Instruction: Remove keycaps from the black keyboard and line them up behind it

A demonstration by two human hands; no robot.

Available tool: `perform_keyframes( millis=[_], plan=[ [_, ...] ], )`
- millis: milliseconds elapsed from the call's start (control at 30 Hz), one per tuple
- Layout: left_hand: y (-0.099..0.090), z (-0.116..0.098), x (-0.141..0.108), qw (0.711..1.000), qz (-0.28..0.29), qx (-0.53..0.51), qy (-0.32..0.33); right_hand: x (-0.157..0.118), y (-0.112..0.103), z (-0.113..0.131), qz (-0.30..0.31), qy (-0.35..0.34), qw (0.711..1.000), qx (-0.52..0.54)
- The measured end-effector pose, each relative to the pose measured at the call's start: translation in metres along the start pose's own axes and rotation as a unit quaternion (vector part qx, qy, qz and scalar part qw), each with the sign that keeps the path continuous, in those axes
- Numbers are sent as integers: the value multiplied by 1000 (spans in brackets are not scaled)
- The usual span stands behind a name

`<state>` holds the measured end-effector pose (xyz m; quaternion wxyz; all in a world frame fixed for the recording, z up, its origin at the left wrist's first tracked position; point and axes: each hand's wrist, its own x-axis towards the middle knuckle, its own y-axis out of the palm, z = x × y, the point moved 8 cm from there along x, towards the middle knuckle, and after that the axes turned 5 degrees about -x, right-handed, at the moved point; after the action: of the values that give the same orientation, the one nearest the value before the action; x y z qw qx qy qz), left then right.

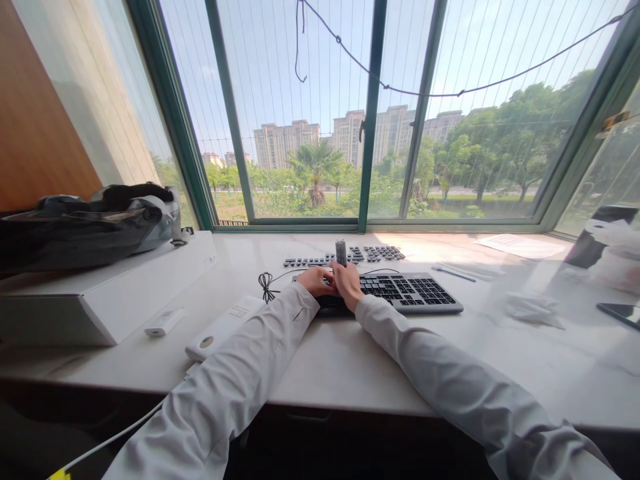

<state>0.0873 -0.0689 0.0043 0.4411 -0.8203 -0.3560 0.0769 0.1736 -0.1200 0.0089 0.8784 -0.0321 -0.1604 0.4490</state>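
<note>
Step in hand: apparently handwork on the keyboard [425, 293], centre of the frame; loose keycaps [385, 253] lie behind it
Right hand [349, 283]: fingers grasping a dark upright tool [341, 252]
Left hand [316, 281]: fingers curled over the keyboard; grasp cannot be told
Next move: probably calls for a steady keyboard
Bench [350, 373]: pale; white box [150, 293] at left
Room: window [300, 222] across the top

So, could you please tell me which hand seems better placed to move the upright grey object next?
Probably the right hand: it appears wrapped around the grey object at the keyboard, while the left hand sits beside it, fingertips partly hidden.
</note>
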Motion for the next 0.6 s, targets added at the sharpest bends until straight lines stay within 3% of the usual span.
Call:
perform_keyframes(
  millis=[333, 600],
  plan=[
    [0, -2, -1, 1000, 7, 10, 24, -4, -11, -2, -82, -6, 996, 19],
    [-1, 3, 0, 1000, -4, 28, 3, -7, -5, 5, -55, -43, 997, 17]
  ],
)
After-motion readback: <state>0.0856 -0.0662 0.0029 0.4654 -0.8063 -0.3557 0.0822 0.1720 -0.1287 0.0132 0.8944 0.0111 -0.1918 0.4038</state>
